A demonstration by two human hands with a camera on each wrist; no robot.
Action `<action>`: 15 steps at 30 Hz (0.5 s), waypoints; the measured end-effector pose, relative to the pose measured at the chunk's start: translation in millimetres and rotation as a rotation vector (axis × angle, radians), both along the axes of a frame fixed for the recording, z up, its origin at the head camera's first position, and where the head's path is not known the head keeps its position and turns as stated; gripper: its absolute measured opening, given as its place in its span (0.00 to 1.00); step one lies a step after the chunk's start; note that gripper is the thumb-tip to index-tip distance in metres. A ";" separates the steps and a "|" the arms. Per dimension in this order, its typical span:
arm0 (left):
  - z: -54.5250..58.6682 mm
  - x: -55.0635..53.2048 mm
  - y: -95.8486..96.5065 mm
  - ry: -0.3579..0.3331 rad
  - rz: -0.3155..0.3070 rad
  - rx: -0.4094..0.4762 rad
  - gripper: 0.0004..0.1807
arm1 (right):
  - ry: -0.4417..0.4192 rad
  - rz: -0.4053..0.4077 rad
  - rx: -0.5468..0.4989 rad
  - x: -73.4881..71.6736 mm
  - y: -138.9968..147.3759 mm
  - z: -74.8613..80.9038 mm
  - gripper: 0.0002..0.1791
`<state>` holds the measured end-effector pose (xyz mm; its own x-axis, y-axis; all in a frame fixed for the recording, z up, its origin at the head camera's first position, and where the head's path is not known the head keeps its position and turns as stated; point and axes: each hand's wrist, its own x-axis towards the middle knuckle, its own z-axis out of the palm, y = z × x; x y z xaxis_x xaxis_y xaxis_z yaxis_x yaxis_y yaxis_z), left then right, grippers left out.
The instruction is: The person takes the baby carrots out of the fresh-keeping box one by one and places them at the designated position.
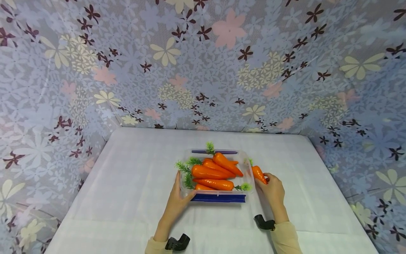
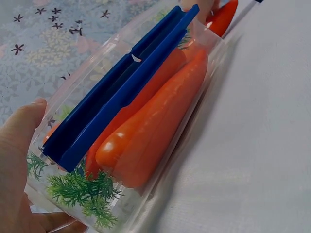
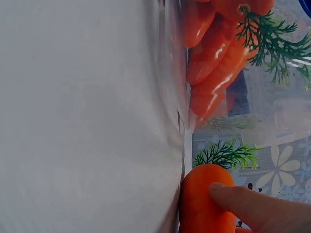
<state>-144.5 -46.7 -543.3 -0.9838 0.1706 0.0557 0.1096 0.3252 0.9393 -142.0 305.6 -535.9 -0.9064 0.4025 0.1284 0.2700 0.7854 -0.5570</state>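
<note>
A clear plastic container [image 1: 249, 183] with blue side clips [image 1: 219, 198] stands on the table and holds several shiny orange carrots [image 1: 207, 172] with green feathery tops. My left hand [image 1: 178, 197] grips the container's near left corner, thumb at the front rim and fingers along the left side. Just outside the right wall lies another carrot [image 1: 258, 173], its leafy top pointing away from me. My right hand [image 1: 273, 190] holds that carrot by its near end; in the right wrist view the thumb presses on the orange body [image 3: 206, 199].
A white cloth [image 1: 142, 151] covers the table. Floral-patterned fabric [image 1: 203, 70] rises behind the table and on both sides. Each wrist wears a black camera mount, one on the left [image 1: 178, 243] and one on the right [image 1: 264, 223].
</note>
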 end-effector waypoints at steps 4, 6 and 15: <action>-0.4 -0.6 -0.4 -0.005 0.000 -0.006 0.55 | -0.026 -0.005 -0.013 -0.3 -0.8 -4.4 0.26; -1.0 -1.3 -0.7 -0.005 -0.002 -0.006 0.56 | -0.025 -0.006 -0.018 -0.6 -1.0 -5.8 0.26; -2.0 -3.1 -1.7 -0.011 -0.004 -0.002 0.55 | -0.019 0.003 -0.023 -1.5 -2.0 -4.0 0.25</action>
<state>-147.6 -48.4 -545.3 -0.9836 0.1745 0.0450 0.1009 0.3265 0.9398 -143.4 303.6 -539.9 -0.9097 0.4024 0.1022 0.2781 0.7735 -0.5696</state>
